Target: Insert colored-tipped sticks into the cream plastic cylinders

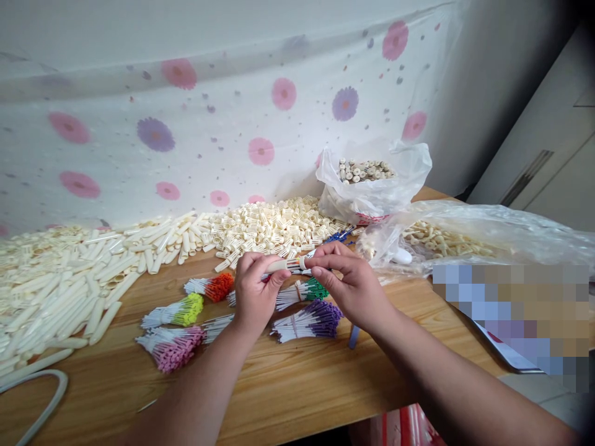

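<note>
Here — two hands [255, 294] [357, 282] hold one cream pen [281, 265].

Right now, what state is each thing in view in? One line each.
Pen, roughly level, coloured inner rods exposed
Left hand, closed on the pen
Right hand, pinching the pen's right end
Purple bundle, lying flat, banded
Green bundle, banded, partly hidden
Orange bundle, lying flat
Yellow bundle, lying flat
Pink bundle, lying flat
White bag, upright, open at the top
Clear bag, lying down, crumpled
Cream tubes, heaped loose
Slotted cream pieces, heaped loose
</note>
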A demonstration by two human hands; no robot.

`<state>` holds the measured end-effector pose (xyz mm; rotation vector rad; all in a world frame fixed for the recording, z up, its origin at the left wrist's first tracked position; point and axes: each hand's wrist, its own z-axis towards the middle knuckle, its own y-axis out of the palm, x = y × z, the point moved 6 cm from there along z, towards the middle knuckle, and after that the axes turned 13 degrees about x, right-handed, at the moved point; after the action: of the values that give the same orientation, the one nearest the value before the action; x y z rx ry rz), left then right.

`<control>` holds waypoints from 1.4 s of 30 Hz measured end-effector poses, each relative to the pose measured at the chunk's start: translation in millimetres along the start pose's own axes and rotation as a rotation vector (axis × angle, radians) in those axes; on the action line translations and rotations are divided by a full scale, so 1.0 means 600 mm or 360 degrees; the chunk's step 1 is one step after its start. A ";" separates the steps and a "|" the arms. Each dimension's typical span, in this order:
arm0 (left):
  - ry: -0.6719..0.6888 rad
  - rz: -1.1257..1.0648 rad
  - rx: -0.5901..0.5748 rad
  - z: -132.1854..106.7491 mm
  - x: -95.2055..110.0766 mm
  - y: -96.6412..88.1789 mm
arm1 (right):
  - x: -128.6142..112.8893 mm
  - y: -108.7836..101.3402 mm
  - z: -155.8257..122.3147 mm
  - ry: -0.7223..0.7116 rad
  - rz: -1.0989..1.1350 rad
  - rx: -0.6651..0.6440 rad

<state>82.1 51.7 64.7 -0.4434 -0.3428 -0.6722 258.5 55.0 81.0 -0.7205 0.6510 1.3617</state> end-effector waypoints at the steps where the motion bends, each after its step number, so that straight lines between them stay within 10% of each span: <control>1: -0.0012 0.0004 -0.0005 0.000 0.000 0.000 | 0.001 0.001 0.000 0.0007 -0.0005 -0.0008; 13: -0.0304 -0.0342 -0.0346 -0.009 -0.008 0.024 | -0.004 -0.005 0.003 -0.0028 -0.0003 -0.0008; 20: -0.0809 -0.0961 -0.0586 -0.035 -0.024 0.051 | -0.074 -0.031 0.002 -0.0752 -0.0133 0.0049; 28: -0.0955 -0.1302 -0.0701 -0.036 0.003 0.054 | 0.028 -0.051 -0.035 -0.0610 -0.1506 -0.1567; 34: -0.0938 -0.1351 -0.0835 -0.040 0.021 0.056 | 0.069 -0.062 -0.111 -0.0820 -0.1755 -0.1401; 42: -0.0950 -0.1364 -0.0952 -0.050 0.026 0.062 | 0.054 -0.060 -0.102 -0.0936 -0.1576 -0.1477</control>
<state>122.6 54.7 35.7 -1.0998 -0.9305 -1.4933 297.6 25.3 20.3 -1.0830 -0.8122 0.7809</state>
